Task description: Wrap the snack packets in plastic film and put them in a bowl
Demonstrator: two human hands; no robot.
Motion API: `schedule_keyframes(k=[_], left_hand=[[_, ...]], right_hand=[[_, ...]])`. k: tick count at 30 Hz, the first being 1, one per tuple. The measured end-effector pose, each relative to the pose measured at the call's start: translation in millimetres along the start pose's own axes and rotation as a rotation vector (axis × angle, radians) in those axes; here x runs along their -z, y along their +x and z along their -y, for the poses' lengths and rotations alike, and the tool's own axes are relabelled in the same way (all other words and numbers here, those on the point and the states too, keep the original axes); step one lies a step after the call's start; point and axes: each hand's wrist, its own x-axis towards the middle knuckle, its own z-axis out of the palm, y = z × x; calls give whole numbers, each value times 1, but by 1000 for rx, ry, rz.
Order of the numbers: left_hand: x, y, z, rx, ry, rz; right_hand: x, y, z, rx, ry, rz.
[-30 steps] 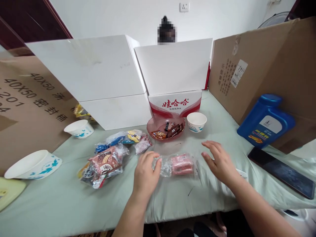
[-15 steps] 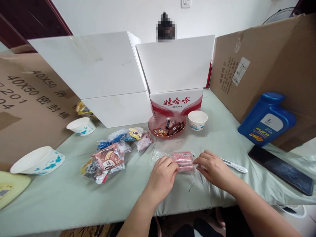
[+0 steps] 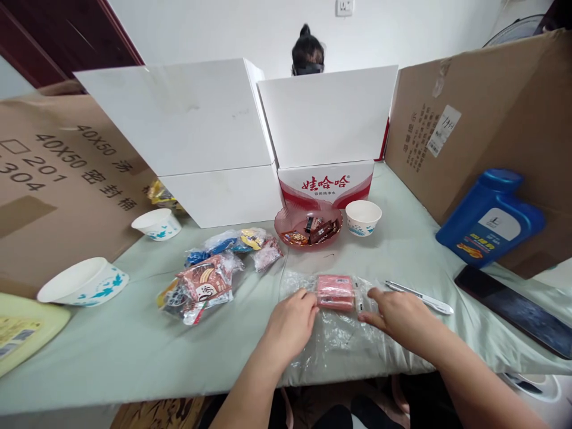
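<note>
A clear plastic bag [image 3: 339,325] lies flat near the table's front edge, with a stack of pink snack packets [image 3: 335,292] in it. My left hand [image 3: 290,325] is curled, its fingers pinching the bag just left of the pink packets. My right hand [image 3: 400,319] grips the bag's right side, fingers bent on the plastic. Behind them stands a pink glass dish [image 3: 308,227] holding several dark wrapped sweets.
Bags of mixed snacks [image 3: 203,286] lie to the left. Paper bowls [image 3: 363,217] [image 3: 156,223] [image 3: 83,283] stand about the table. A white pen-like tool [image 3: 420,296], a dark phone [image 3: 518,310] and a blue jug [image 3: 489,217] sit right. Cardboard and white boxes [image 3: 326,119] wall the back; a person's head shows behind.
Both hands closed in from hovering apart onto the bag of pink packets. The bag is now spread flatter toward me, and the view shifted slightly right.
</note>
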Motion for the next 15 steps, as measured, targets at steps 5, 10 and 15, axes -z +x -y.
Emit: schedule_keyframes(k=[5,10,15], left_hand=[[-7,6,5,9,-99,-260],[-21,12,5,-114,-171,-287],[-29,21,8,-78,-132,-73]], right_hand=[[-7,11,3,178,124,-359],[-27,19,20,414,245,-429],[-46,36,24,331,237,-318]])
